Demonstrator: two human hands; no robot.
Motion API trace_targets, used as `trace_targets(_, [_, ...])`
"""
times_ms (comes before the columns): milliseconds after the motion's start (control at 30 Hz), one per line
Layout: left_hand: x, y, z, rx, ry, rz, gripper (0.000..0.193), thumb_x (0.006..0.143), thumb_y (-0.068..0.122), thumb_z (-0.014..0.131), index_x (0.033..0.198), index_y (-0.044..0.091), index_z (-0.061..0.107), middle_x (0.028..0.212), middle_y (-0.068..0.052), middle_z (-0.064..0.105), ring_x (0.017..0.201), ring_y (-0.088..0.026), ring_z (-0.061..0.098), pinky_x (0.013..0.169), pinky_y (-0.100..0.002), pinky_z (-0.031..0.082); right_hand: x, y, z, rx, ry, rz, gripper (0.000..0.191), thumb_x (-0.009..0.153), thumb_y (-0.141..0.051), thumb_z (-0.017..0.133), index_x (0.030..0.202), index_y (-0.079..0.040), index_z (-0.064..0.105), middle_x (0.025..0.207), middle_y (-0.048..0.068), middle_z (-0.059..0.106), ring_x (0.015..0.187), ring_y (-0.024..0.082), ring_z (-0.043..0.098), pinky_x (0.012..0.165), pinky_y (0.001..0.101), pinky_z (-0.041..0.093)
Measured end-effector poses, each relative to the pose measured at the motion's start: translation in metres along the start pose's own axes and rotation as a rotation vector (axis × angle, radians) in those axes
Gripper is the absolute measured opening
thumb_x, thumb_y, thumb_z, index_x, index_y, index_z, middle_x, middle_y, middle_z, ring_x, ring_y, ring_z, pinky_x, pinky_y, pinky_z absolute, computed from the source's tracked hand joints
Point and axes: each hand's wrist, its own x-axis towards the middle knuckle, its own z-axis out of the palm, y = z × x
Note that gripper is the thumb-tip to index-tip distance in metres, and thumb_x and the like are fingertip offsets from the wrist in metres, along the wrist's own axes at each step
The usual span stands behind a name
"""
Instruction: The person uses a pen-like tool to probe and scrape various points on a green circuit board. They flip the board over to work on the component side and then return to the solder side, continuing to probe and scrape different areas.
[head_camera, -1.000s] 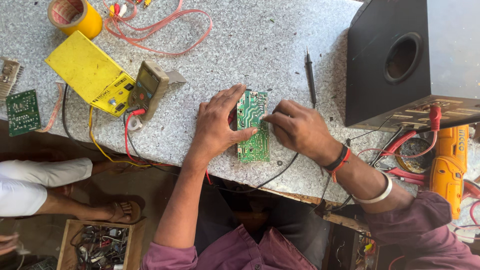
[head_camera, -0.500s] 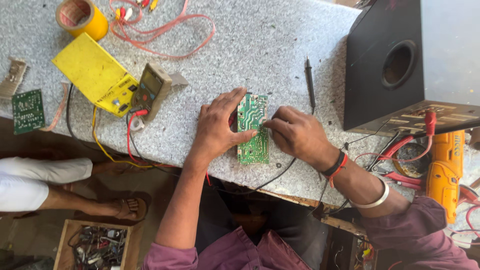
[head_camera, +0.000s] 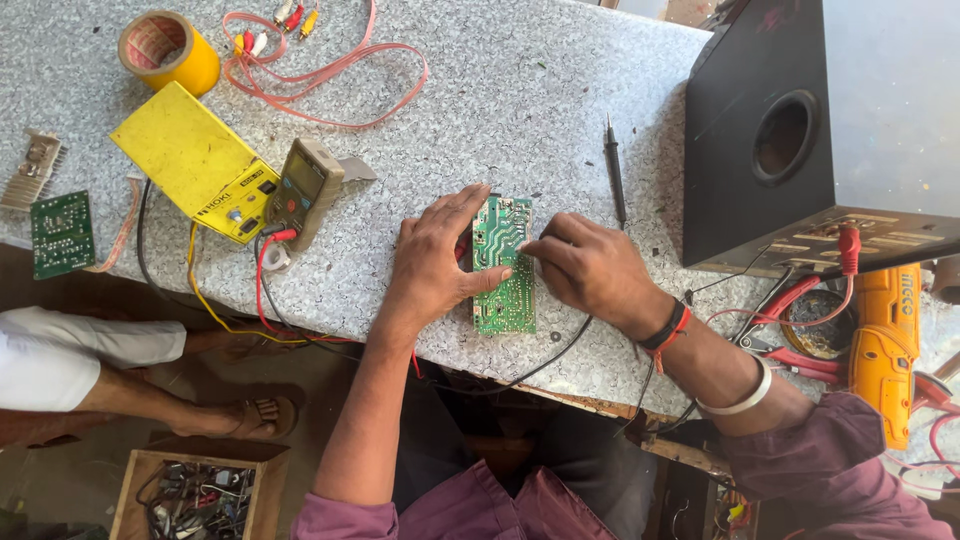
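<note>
A green circuit board (head_camera: 503, 268) lies near the front edge of the speckled grey worktop (head_camera: 520, 90). My left hand (head_camera: 432, 262) lies flat beside it, thumb pressed across the board and holding it down; a bit of red wire shows under the palm. At the board's right edge, my right hand (head_camera: 590, 265) has its fingers pinched together. A black test lead (head_camera: 560, 345) runs out from under that hand and over the table edge. The lead's tip is hidden by the fingers.
A multimeter (head_camera: 303, 190) and a yellow box (head_camera: 190, 160) sit to the left, near a yellow tape roll (head_camera: 168, 50), pink cables (head_camera: 330, 75) and a small green board (head_camera: 62, 233). A black pen-like probe (head_camera: 613, 172) and a black speaker box (head_camera: 800, 130) are on the right. A yellow power tool (head_camera: 885, 340) lies far right. Another person's legs (head_camera: 120, 370) are below left.
Both hands stay on the circuit board in nearly the same pose. The view has shifted slightly.
</note>
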Motion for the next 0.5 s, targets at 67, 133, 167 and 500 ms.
trace_targets(67, [-0.0005,0.0000,0.0001,-0.002,-0.003,-0.004,0.103,0.068,0.050,0.089,0.154,0.014,0.045,0.156,-0.008,0.051,0.146,-0.025,0.044,0.114,-0.046,0.031,0.0001,0.0002,-0.0015,0.002,-0.008,0.001,0.019,0.084,-0.010,0.075,0.103,-0.010,0.075,0.088,0.004,0.060,0.078,0.021,0.066,0.064,0.0354,0.057])
trace_targets(133, [-0.0014,-0.0004,0.0004,0.003,0.001,-0.002,0.102,0.069,0.050,0.088,0.154,0.014,0.046,0.156,-0.008,0.051,0.146,-0.025,0.044,0.115,-0.046,0.031,-0.0007,-0.0002,-0.0018,-0.012,-0.009,-0.010,0.020,0.083,-0.011,0.075,0.102,-0.011,0.075,0.090,0.004,0.061,0.079,0.022,0.067,0.063,0.0360,0.057])
trace_targets(167, [-0.0013,-0.0004,0.0008,0.003,0.012,0.007,0.102,0.069,0.051,0.088,0.154,0.014,0.046,0.156,-0.009,0.051,0.146,-0.026,0.044,0.115,-0.046,0.031,0.0000,0.0011,-0.0018,-0.024,-0.004,-0.011,0.019,0.082,-0.010,0.074,0.102,-0.011,0.075,0.089,0.004,0.061,0.079,0.023,0.067,0.064,0.0362,0.057])
trace_targets(500, [-0.0012,0.0004,0.0010,0.019,0.009,0.013,0.101,0.071,0.052,0.087,0.155,0.014,0.045,0.158,-0.009,0.050,0.147,-0.028,0.042,0.116,-0.047,0.031,-0.0015,0.0001,-0.0002,-0.005,-0.001,-0.003,0.018,0.084,-0.009,0.074,0.102,-0.010,0.075,0.089,0.005,0.062,0.077,0.023,0.067,0.062,0.0358,0.057])
